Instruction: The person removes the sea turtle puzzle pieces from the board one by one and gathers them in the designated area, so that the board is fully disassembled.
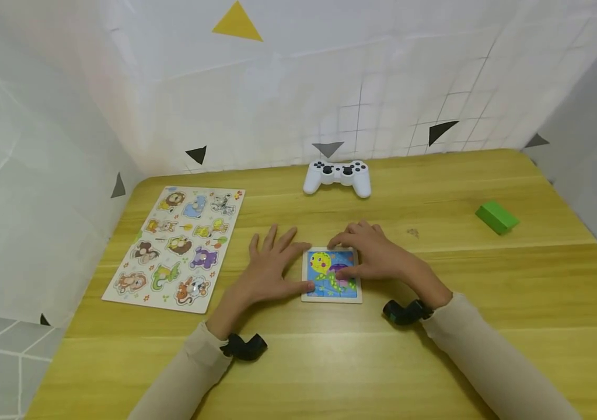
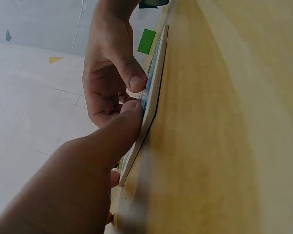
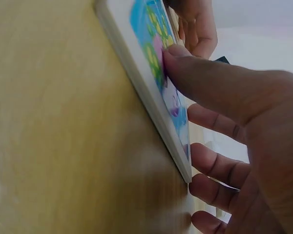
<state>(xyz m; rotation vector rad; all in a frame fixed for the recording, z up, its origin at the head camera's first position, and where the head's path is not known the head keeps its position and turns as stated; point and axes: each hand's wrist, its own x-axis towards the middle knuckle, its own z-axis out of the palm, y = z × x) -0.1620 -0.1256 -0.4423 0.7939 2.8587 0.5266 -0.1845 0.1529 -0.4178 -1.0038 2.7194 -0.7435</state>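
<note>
Beige long sleeves [image 1: 182, 373] reach in from the bottom edge of the head view, each with a black bent device [image 1: 245, 348] at the wrist. Between the hands, a little below and right of the frame's centre, a small square puzzle with a pale wooden rim [image 1: 331, 300] lies on the table, showing a yellow-headed, purple-shelled turtle on blue. At its left side, the left hand [image 1: 272, 271] has its fingers spread and fairly straight; the thumb rests on the lower left part of the puzzle, and the forefinger reaches its upper left corner. From the right, the right hand [image 1: 372, 254] sets its thumb on the purple shell, with the other fingers bent toward the upper edge; whether they grip the puzzle or only touch it, I cannot tell.

Farther out, at left of the frame, a large white board of colourful cartoon animals [image 1: 135, 296] lies aslant. Above the puzzle, near the table's far edge, sits a white game controller with black thumbsticks [image 1: 337, 172]. Toward the right is a bright green rectangular block [image 1: 496, 217]. All rest on a yellowish wood-grain table [image 1: 298, 373]. Across the top hangs white sheeting with grid lines and triangles [image 1: 287, 105].
</note>
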